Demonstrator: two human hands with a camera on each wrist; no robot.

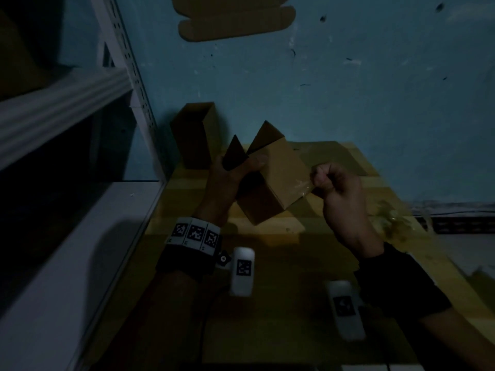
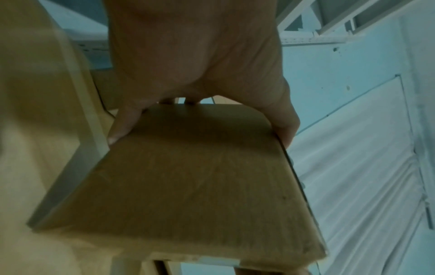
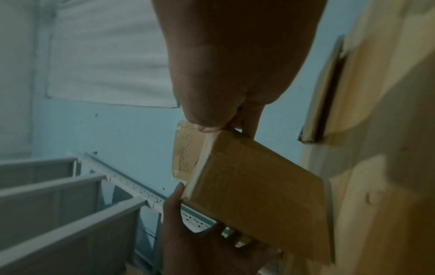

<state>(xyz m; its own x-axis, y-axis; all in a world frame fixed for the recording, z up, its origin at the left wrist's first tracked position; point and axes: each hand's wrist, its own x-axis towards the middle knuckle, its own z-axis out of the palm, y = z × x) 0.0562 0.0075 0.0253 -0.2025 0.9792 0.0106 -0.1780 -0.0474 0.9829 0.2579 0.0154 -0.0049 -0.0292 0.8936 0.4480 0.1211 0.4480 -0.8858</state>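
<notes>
The cardboard box (image 1: pixel 278 170) is held tilted in the air above the middle of the wooden surface (image 1: pixel 267 231), with its flaps standing open at the far end. The left hand (image 1: pixel 227 180) grasps it from the left, with the thumb laid across the top by the flaps. In the left wrist view the fingers wrap both edges of a box panel. The right hand (image 1: pixel 337 188) sits at the box's right corner with its fingers curled. Its thumb and forefinger pinch a strip of clear tape (image 3: pixel 186 156) that clings to that corner, and the right wrist view shows dark marks under the strip. A second box (image 1: pixel 195 135), also open, stands upright at the far left of the surface, close to the blue wall (image 1: pixel 348 89). A blurred, crumpled wad (image 1: pixel 393 223) lies at the right edge of the surface. A white metal rack (image 1: pixel 67 108) fills the left side, and a piece of flat cardboard (image 1: pixel 235 20) shows far off against the wall.
</notes>
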